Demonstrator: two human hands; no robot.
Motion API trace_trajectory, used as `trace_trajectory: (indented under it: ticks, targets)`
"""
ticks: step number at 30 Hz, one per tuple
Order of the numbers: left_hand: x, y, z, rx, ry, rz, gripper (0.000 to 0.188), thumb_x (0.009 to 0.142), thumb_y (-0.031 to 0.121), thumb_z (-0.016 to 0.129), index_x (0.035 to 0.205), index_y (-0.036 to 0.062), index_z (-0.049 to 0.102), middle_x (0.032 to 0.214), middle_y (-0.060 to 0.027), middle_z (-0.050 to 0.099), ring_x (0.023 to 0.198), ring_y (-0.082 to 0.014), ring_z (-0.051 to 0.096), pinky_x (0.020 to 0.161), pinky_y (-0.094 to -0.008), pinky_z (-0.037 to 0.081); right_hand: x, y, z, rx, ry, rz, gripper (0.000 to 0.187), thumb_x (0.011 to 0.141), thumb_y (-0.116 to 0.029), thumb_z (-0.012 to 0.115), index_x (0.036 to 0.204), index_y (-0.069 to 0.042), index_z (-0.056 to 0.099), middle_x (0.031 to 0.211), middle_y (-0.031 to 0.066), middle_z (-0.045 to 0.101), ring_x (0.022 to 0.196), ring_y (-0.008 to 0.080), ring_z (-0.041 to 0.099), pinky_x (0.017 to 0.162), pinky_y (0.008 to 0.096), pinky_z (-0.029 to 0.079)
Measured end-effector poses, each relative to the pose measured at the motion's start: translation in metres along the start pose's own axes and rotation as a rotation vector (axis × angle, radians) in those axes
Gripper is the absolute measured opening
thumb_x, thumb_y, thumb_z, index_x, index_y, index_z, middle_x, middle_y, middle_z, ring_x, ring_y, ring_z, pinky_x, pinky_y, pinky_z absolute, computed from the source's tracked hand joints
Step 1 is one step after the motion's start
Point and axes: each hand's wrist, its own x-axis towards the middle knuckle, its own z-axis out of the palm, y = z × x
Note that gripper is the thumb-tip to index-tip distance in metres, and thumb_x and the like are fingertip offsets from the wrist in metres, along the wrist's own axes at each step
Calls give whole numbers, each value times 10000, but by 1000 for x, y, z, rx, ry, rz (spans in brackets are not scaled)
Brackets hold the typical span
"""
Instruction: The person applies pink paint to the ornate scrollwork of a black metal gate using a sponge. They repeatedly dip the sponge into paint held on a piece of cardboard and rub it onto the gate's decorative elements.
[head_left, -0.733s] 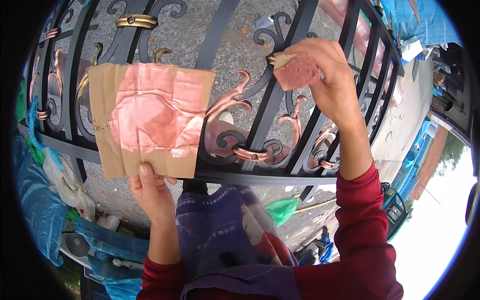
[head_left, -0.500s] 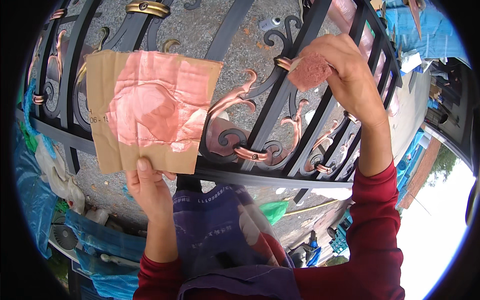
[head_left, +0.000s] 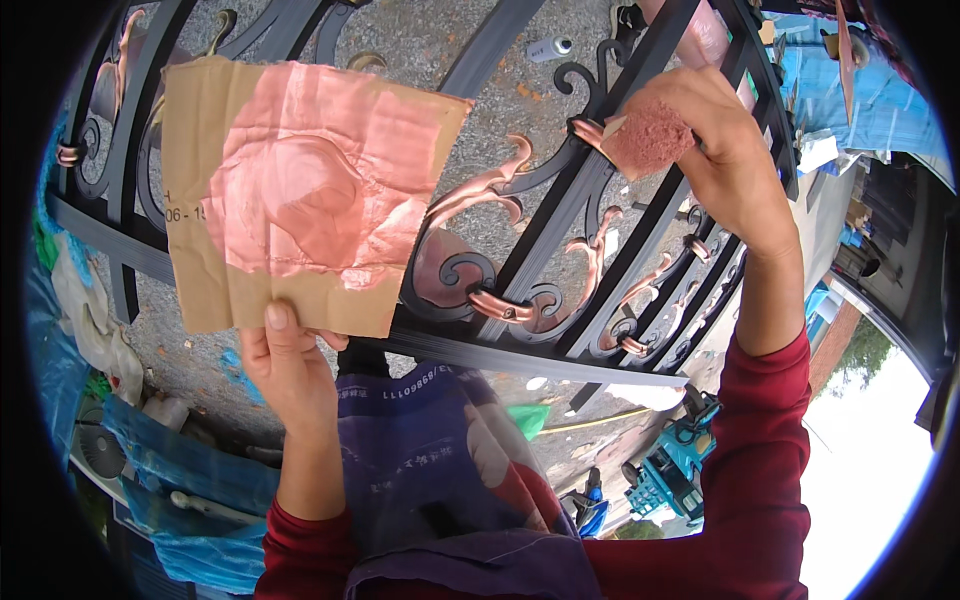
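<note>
My left hand [head_left: 290,365] pinches the lower edge of a flat piece of brown cardboard [head_left: 205,295], thumb in front. Wet-looking pink-copper paint [head_left: 310,200] covers much of its face. In my right hand [head_left: 735,150] is a rough block of sponge [head_left: 648,140], stained dusty pink. The sponge is by a copper-coloured collar [head_left: 590,132] on the black metal fence panel [head_left: 540,235]; whether they touch I cannot tell. Between the bars, curled leaf scrolls [head_left: 490,185] and a lower collar [head_left: 500,306] are copper-coloured, while other scrollwork is black.
A spray can [head_left: 550,48] lies on the grey ground beyond the bars. Pink plastic wrap [head_left: 700,40] and blue sheeting [head_left: 860,90] are at the far right. More blue sheeting [head_left: 190,470] lies at the lower left. A teal vehicle [head_left: 670,470] stands lower right.
My right hand and the sponge have shifted slightly right. The cardboard has moved up a little in my left hand. The whole view has also turned slightly.
</note>
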Motion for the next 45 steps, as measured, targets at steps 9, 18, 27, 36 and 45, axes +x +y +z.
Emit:
trace_trajectory:
  ticks: [9,18,27,36,45]
  targets:
    - [1,-3,1,-5,41,-10,278,1019,232,506,1117,-26,542,823,-122,643,587,-162,595,538,-268,487,21,3,22,-45,-58,-139,214,792,-39,648,1005,-35,633,966,93,608,911,305,549,831,386,434]
    - [0,-5,5,9,82,-7,300,1012,245,522,1145,-24,533,881,-127,652,587,-162,590,535,-266,480,4,40,26,297,60,6,252,846,-23,653,1097,-26,628,1053,90,620,983,289,552,891,364,434]
    - [-2,-7,5,11,107,-11,312,1004,252,541,1154,-21,532,840,-101,635,580,-151,575,533,-262,476,-9,44,22,196,25,-14,204,827,38,603,1018,-24,640,1026,69,634,998,236,589,920,334,430]
    - [-1,-8,3,10,71,18,310,1009,249,532,1163,-21,528,870,-114,648,579,-158,593,519,-268,476,-1,46,33,131,-4,-67,209,811,41,605,1010,-20,629,1016,86,630,963,262,573,895,348,426]
    - [-2,-8,-1,22,73,2,288,1010,244,527,1136,-16,529,932,-126,657,594,-166,611,516,-281,504,16,43,32,173,65,-175,198,824,7,623,1018,-33,631,987,80,619,974,279,563,885,362,433]
